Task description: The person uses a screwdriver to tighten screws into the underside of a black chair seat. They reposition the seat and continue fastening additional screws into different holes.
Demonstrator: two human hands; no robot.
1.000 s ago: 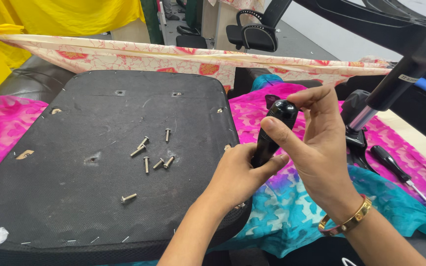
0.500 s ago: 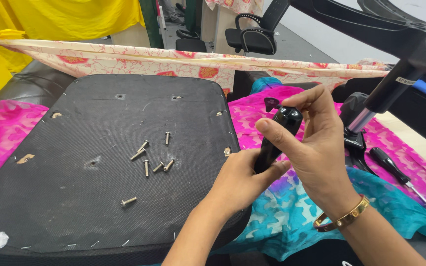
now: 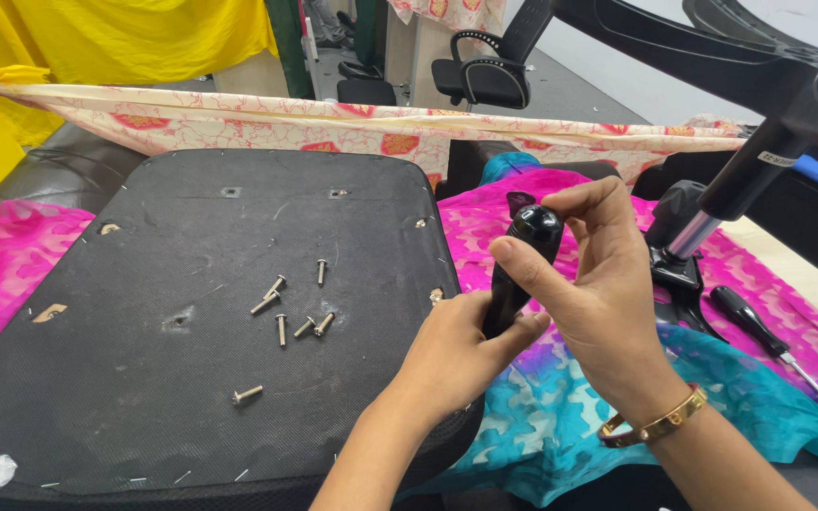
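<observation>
Both my hands hold a black plastic handle-like part [image 3: 525, 257] upright at the right edge of an upturned black chair seat [image 3: 144, 378]. My left hand [image 3: 461, 355] grips its lower end. My right hand [image 3: 589, 284] wraps the rounded top, thumb on the left side and fingers over the back; a gold bangle sits on that wrist. Several silver screws [image 3: 286, 308] lie loose on the fabric underside of the seat, left of my hands, with one screw [image 3: 247, 394] apart nearer to me.
A chair gas-lift mechanism [image 3: 688, 246] and black chair base [image 3: 712, 57] stand at the right. A black-handled screwdriver [image 3: 769, 341] lies on pink and teal cloth [image 3: 570, 435]. A patterned cloth strip [image 3: 267, 123] stretches across the back; an office chair [image 3: 485, 76] stands behind.
My hands and the black part have shifted slightly; my right fingers have settled more over its rounded top. The screws and seat have not moved.
</observation>
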